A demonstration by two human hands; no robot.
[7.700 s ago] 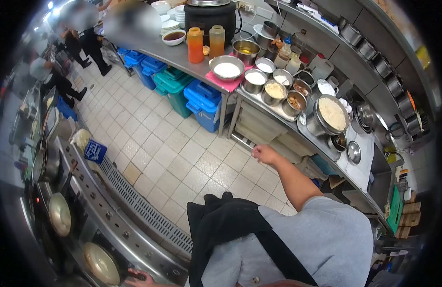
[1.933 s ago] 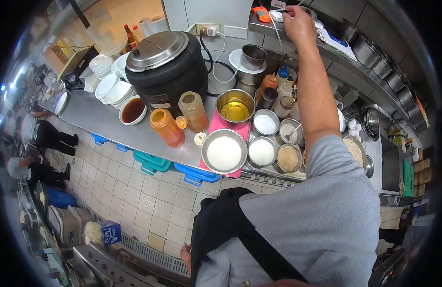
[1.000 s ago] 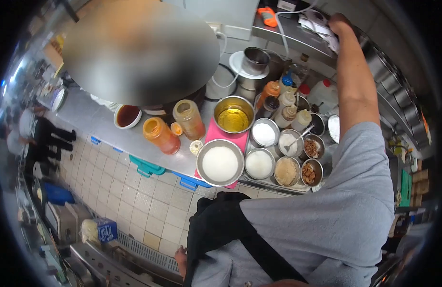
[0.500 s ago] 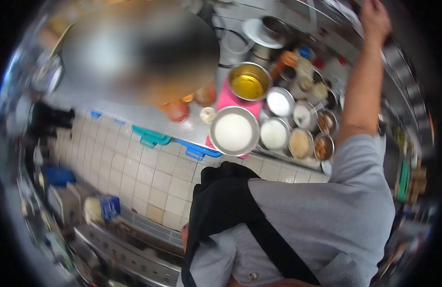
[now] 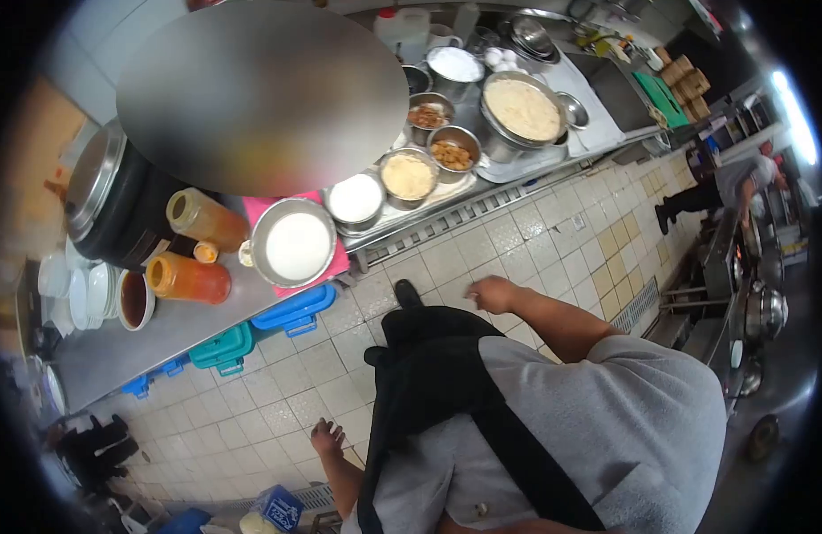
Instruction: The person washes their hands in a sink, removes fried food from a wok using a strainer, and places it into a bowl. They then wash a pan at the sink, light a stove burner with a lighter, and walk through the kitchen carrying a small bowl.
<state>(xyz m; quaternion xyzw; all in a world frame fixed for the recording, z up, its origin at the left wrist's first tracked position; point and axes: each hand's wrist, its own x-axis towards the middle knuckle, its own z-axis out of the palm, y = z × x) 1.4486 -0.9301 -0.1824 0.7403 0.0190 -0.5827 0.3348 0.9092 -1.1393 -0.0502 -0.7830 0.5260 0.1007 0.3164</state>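
My left hand (image 5: 327, 438) hangs low over the tiled floor, its fingers loosely bent and apart, with nothing in it. My right hand (image 5: 492, 294) is in front of my body, fingers curled in, holding nothing that I can see. Both hands are away from the counter. Nearest on the counter edge stands a metal bowl of white contents (image 5: 295, 242) on a pink cloth (image 5: 338, 262). Beside it are metal pots of white powder (image 5: 356, 198), a pale tan powder (image 5: 408, 175) and brown pieces (image 5: 453, 151).
A large pot of pale mixture (image 5: 523, 105) stands further right. Jars of orange sauce (image 5: 190, 278), a black cooker (image 5: 126, 209) and stacked white bowls (image 5: 92, 294) are at left. Blue (image 5: 295, 310) and teal lids (image 5: 222, 349) jut below the counter. A co-worker (image 5: 740, 182) stands far right.
My right arm, stretched to the far upper right before, has come down in front of my body. My left hand has come into clearer view. The view has swung to the right.
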